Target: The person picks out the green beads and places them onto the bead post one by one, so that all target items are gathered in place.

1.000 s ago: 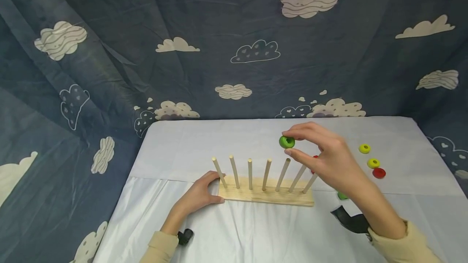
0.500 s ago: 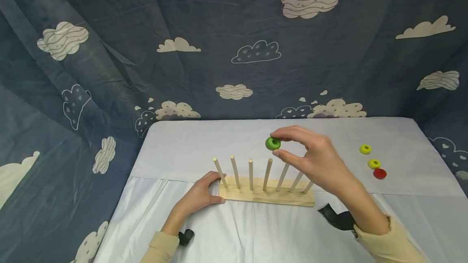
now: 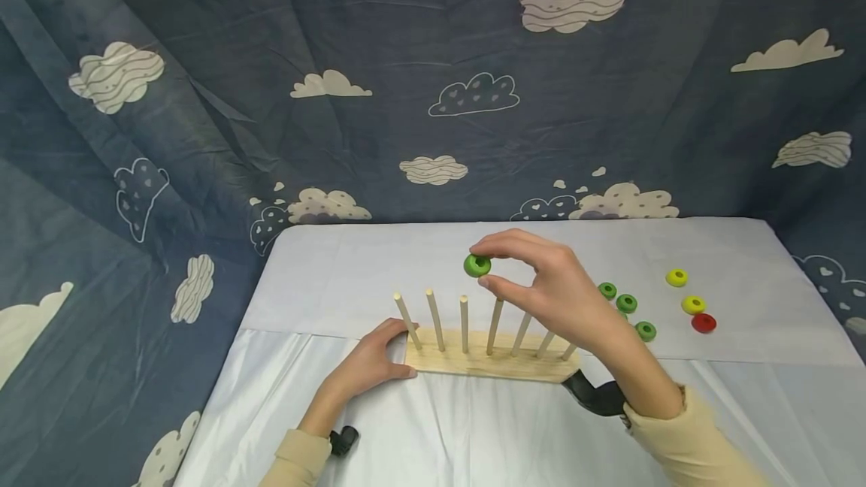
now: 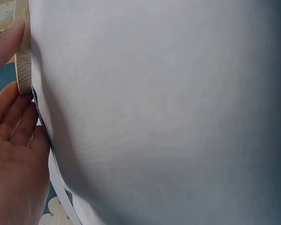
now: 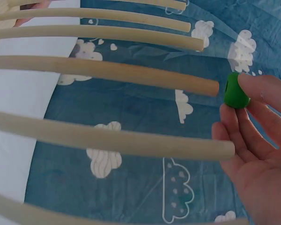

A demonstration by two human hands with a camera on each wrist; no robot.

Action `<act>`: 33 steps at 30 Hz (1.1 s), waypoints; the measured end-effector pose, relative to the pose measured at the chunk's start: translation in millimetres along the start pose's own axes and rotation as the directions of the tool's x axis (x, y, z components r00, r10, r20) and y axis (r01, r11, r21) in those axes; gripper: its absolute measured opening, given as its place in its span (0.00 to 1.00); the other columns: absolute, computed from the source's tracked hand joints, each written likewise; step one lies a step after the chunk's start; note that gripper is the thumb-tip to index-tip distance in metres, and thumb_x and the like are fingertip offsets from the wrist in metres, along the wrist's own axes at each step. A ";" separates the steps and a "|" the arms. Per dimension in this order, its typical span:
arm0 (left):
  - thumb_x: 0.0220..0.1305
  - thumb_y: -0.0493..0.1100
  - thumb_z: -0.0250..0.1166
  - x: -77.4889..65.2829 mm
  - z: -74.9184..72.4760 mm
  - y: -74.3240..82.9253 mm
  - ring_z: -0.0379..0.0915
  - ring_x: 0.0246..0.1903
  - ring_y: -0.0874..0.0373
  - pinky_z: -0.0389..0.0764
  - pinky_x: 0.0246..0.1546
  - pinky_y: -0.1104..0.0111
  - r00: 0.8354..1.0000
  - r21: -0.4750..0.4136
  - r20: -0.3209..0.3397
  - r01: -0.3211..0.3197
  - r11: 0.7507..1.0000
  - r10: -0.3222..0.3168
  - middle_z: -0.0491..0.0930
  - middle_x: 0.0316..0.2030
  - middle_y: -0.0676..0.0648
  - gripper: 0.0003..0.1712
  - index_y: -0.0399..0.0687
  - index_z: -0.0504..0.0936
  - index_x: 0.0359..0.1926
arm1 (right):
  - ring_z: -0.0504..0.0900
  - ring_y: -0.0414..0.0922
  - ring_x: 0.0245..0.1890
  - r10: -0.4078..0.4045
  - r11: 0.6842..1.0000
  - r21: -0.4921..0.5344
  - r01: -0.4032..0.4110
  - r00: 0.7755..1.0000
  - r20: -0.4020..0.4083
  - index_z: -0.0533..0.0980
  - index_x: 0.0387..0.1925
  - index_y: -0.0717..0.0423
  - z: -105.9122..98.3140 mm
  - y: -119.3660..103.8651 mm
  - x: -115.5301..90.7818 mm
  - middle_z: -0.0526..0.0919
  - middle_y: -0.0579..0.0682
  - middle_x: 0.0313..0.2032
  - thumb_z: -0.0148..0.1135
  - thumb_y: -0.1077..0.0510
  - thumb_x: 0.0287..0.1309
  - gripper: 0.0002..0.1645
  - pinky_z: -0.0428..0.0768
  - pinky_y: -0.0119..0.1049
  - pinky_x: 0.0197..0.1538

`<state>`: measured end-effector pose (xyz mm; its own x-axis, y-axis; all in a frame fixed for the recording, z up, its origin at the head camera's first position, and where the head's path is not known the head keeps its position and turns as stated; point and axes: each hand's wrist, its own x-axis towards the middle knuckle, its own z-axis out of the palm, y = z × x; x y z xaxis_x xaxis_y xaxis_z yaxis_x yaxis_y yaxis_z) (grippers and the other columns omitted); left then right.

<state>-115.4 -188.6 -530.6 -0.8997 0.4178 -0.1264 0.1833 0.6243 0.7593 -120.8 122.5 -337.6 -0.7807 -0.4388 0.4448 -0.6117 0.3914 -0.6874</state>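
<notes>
One green bead (image 3: 476, 266) is pinched in the right hand (image 3: 561, 295), just off the tip of a peg (image 5: 105, 71) and not on it. If its hole meets the peg askew, the rim could catch and the bead pop loose. The left hand (image 3: 367, 358) grips the board (image 3: 473, 364) at one end; slackening there might let it slide.

No text, label, brand, number or sign can be read; none is made out on the backdrop (image 3: 392, 28), the peg board (image 3: 467, 364) or the green ring (image 3: 473, 268).
</notes>
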 end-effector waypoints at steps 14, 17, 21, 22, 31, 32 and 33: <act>0.47 0.45 0.79 5.8 1.8 1.7 0.63 0.65 0.56 0.64 0.66 0.56 1.000 -0.014 -0.009 0.004 1.000 -0.004 0.72 0.59 0.57 0.41 0.55 0.74 0.63 | 0.79 0.39 0.52 -0.098 0.991 0.094 0.090 0.992 0.083 0.80 0.53 0.48 12.8 -3.1 23.6 0.81 0.38 0.50 0.71 0.65 0.56 0.23 0.78 0.37 0.55; 0.47 0.45 0.79 6.6 1.2 2.5 0.63 0.65 0.55 0.65 0.66 0.55 1.000 -0.017 -0.011 0.006 1.000 -0.006 0.73 0.59 0.57 0.40 0.54 0.75 0.63 | 0.79 0.38 0.51 -0.124 0.988 0.109 0.113 0.988 0.091 0.80 0.53 0.49 15.6 -6.1 29.6 0.81 0.38 0.50 0.71 0.65 0.56 0.23 0.78 0.37 0.55; 0.47 0.44 0.79 6.3 0.4 3.1 0.64 0.65 0.56 0.65 0.66 0.56 1.000 -0.028 -0.012 0.003 1.000 -0.003 0.73 0.58 0.57 0.40 0.53 0.75 0.63 | 0.79 0.37 0.51 -0.143 0.983 0.130 0.129 0.984 0.108 0.80 0.53 0.50 21.2 -9.4 34.9 0.82 0.38 0.49 0.71 0.66 0.56 0.23 0.78 0.36 0.55; 0.47 0.44 0.79 6.1 0.0 3.3 0.64 0.65 0.56 0.65 0.66 0.56 1.000 -0.030 -0.012 0.001 1.000 -0.002 0.73 0.58 0.58 0.39 0.53 0.75 0.63 | 0.79 0.37 0.51 -0.143 0.983 0.136 0.127 0.983 0.115 0.80 0.53 0.50 23.1 -9.8 36.0 0.82 0.38 0.49 0.71 0.66 0.56 0.23 0.78 0.36 0.55; 0.48 0.46 0.79 5.5 -0.5 3.7 0.64 0.64 0.57 0.65 0.65 0.55 1.000 -0.035 -0.008 -0.005 0.999 0.005 0.72 0.57 0.59 0.40 0.53 0.74 0.63 | 0.79 0.35 0.49 -0.119 0.984 0.154 0.092 0.977 0.179 0.80 0.51 0.52 39.7 -12.5 46.8 0.82 0.38 0.47 0.71 0.66 0.55 0.21 0.77 0.32 0.55; 0.48 0.46 0.79 5.4 -0.3 3.6 0.64 0.64 0.58 0.65 0.65 0.55 1.000 -0.035 -0.007 -0.004 0.999 0.003 0.72 0.57 0.60 0.40 0.53 0.74 0.63 | 0.79 0.34 0.49 -0.117 0.984 0.156 0.089 0.975 0.186 0.80 0.50 0.52 41.4 -13.0 48.1 0.82 0.38 0.46 0.72 0.66 0.54 0.21 0.77 0.32 0.54; 0.48 0.46 0.79 5.3 0.0 3.5 0.64 0.64 0.58 0.65 0.65 0.55 1.000 -0.035 -0.007 -0.003 0.999 0.003 0.72 0.57 0.60 0.40 0.54 0.74 0.63 | 0.79 0.34 0.48 -0.116 0.984 0.158 0.085 0.974 0.195 0.81 0.50 0.52 42.9 -13.6 49.4 0.82 0.38 0.46 0.72 0.66 0.54 0.21 0.77 0.32 0.54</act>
<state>-119.5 -184.2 -528.6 -0.9020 0.4149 -0.1196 0.1723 0.5998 0.7814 -145.6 60.8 -331.0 -0.6646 -0.6306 0.4009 -0.6484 0.2199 -0.7289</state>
